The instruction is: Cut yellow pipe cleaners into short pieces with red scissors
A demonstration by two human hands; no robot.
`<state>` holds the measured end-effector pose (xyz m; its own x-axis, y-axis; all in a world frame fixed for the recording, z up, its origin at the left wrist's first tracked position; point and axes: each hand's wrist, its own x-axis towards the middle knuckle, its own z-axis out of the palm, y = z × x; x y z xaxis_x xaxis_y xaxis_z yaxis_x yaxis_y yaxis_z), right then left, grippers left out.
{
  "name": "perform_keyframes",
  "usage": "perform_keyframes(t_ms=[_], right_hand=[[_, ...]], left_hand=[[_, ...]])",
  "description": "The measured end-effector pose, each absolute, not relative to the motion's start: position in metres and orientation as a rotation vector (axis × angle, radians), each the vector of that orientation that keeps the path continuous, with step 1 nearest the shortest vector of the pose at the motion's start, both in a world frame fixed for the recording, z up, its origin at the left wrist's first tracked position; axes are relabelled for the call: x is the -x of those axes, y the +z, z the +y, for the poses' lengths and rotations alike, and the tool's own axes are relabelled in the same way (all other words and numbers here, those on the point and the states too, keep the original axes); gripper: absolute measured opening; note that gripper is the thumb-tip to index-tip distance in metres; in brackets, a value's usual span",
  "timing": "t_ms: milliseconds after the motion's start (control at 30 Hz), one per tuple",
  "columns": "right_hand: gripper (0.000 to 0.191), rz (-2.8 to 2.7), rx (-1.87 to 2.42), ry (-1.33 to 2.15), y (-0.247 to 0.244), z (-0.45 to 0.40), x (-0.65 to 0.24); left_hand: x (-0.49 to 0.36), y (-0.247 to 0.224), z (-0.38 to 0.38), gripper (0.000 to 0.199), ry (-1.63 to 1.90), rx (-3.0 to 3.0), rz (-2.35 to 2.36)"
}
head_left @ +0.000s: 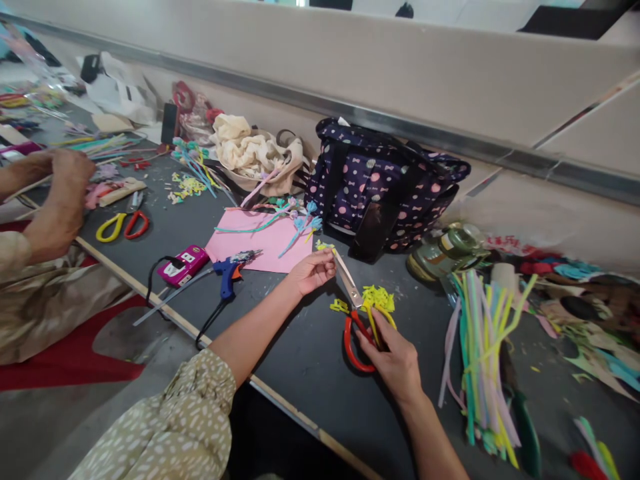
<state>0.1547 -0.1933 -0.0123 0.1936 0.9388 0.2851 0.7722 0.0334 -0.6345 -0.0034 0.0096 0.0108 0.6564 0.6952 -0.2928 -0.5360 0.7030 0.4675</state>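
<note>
My right hand (397,360) is wrapped round the scissors (356,297), which have one red and one yellow handle loop. Their blades point up toward the fingertips of my left hand (316,272). Thumb and fingers of that hand are closed in a pinch on a small yellow strip (325,246), right beside the blade tips. Just behind the scissor handles lies a pile of yellow cut pieces (379,298), with a few more to its left. A pink sheet (250,241) with pastel flower stems on it lies to the left of my left hand.
A blue glue gun (230,275) and a pink box (184,265) lie left of my forearm. A polka-dot bag (380,190), a phone (375,230) and a glass jar (445,252) stand behind. Pastel stems (485,360) lie right. A co-worker's hands (65,180) are far left, near other scissors (123,225).
</note>
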Motion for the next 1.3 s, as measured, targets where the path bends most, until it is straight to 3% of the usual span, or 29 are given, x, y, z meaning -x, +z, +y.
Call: perform_keyframes(t_ms=[800,1300], right_hand=[[0.054,-1.703,1.708,0.168,-0.020,-0.192,-0.160],[0.052,-1.483,1.825,0.379,-0.023,-0.183,-0.155]], left_hand=[[0.002,0.008,0.009,0.014,0.696,-0.344,0.429],[0.007,-0.001,0.021,0.010,0.665,-0.359,0.505]])
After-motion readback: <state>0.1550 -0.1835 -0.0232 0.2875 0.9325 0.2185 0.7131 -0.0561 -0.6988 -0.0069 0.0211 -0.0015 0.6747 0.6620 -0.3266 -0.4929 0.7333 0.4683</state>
